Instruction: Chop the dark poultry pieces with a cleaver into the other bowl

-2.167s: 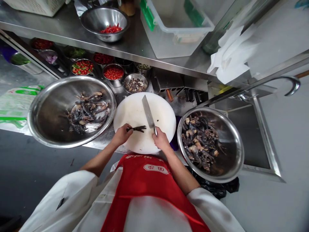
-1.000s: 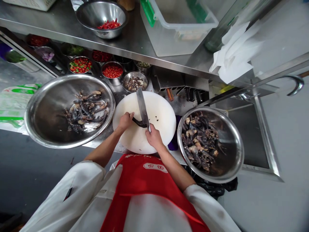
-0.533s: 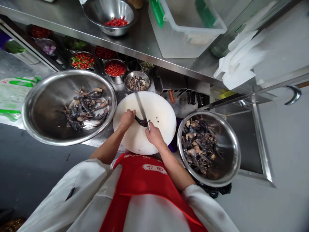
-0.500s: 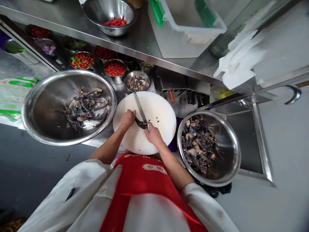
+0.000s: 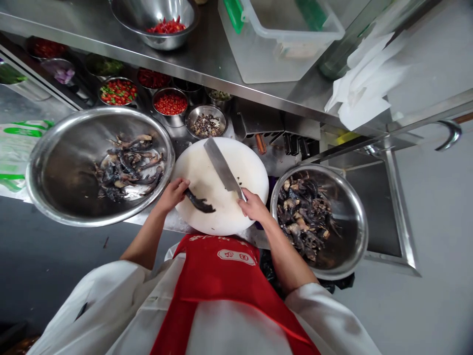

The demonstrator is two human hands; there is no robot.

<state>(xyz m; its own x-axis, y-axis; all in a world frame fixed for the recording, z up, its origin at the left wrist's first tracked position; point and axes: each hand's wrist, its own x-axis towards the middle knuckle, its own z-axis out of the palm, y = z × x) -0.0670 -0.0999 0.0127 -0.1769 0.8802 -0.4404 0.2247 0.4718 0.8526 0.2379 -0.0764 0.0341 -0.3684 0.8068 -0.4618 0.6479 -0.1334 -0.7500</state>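
Note:
My left hand (image 5: 173, 195) is closed on one end of a dark chicken foot (image 5: 200, 202), whose toe end stretches to the right over the round white cutting board (image 5: 188, 158). In my right hand (image 5: 254, 205) is the handle of a cleaver (image 5: 221, 166). Its broad blade lies tilted over the board, pointing away to the upper left, apart from the foot. A few small dark bits lie near the blade. On the left, a large steel bowl (image 5: 59, 162) holds several dark feet. A second steel bowl (image 5: 356, 231) on the right holds a bigger heap of them.
Behind the board stand small steel containers of chopped red chilies (image 5: 170, 103) and other ingredients. A knife rack (image 5: 258, 121) sits under the steel shelf (image 5: 207, 74), which carries a plastic bin (image 5: 273, 59) and a chili bowl (image 5: 166, 42). A sink (image 5: 380, 207) is at right.
The cleaver has moved right, off the foot, and its blade has turned flatter. My left hand has drawn the foot left and nearer to me.

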